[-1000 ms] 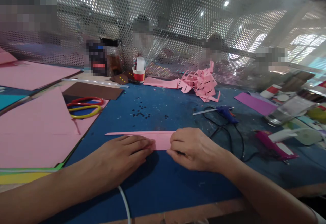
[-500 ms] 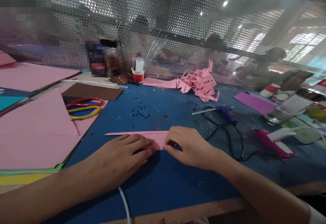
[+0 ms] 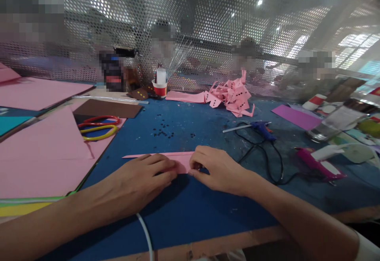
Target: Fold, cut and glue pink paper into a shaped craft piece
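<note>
A long pink paper strip [image 3: 181, 159] lies flat on the blue table [image 3: 190, 205] in front of me. My left hand [image 3: 142, 178] rests flat on its left part, fingers stretched out and pressing it down. My right hand [image 3: 216, 168] sits at the strip's right end with curled fingers pinching the paper's edge. The two hands almost touch at the strip's middle, and most of the strip is hidden under them.
Big pink sheets [image 3: 44, 154] and red and yellow scissors [image 3: 99, 126] lie at left. A pile of pink punched strips [image 3: 234, 96] sits at the back, a blue glue gun [image 3: 261, 128] with black cord and a pink tool [image 3: 317, 166] at right. A perforated metal screen [image 3: 208, 27] stands behind.
My right hand has slid left along the pink strip toward my left hand, covering more of the paper. The left hand stays pressed in place.
</note>
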Demonstrator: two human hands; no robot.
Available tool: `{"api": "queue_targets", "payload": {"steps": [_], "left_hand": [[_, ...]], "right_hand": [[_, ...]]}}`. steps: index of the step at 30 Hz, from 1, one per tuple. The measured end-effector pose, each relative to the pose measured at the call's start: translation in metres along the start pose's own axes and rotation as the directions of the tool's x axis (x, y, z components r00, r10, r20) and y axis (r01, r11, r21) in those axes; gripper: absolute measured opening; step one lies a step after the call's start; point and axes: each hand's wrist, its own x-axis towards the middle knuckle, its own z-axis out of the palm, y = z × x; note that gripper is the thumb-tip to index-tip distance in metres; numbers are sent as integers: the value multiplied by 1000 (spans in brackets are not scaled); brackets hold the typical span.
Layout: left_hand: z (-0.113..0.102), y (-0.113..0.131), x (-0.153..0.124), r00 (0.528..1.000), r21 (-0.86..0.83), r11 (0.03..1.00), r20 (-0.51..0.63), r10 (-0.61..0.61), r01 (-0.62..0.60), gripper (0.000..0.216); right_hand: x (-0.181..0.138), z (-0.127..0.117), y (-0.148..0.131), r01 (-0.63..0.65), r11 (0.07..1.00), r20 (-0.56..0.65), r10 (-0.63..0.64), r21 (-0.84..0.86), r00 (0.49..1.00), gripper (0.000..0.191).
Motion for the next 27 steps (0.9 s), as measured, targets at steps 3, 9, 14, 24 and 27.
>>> {"api": "queue_targets", "payload": {"steps": [3,9,14,24,27], "left_hand": [[0,-2,-2,1000,-2,1000,6,18,-18,30],[0,-3,-4,1000,-6,1000,-4,19,-19,30],[-4,-3,-5,1000,-50,999,-1,-8,7,32],[-9,-3,-8,999,-102,994,11,-35,36,38],[-10,-3,-10,999,-126,991,6,-46,46,38]], "right_hand": [[0,-1,0,-7,1000,3,7,16,1000,3],[-1,-2,0,-18,999,6,17,40,1000,3],[-1,-1,1,-16,999,9,16,42,1000,4],[-2,-1,1,-7,999,2,7,54,1000,3],[-2,-1,1,1,998,-2,-1,57,1000,3]]}}
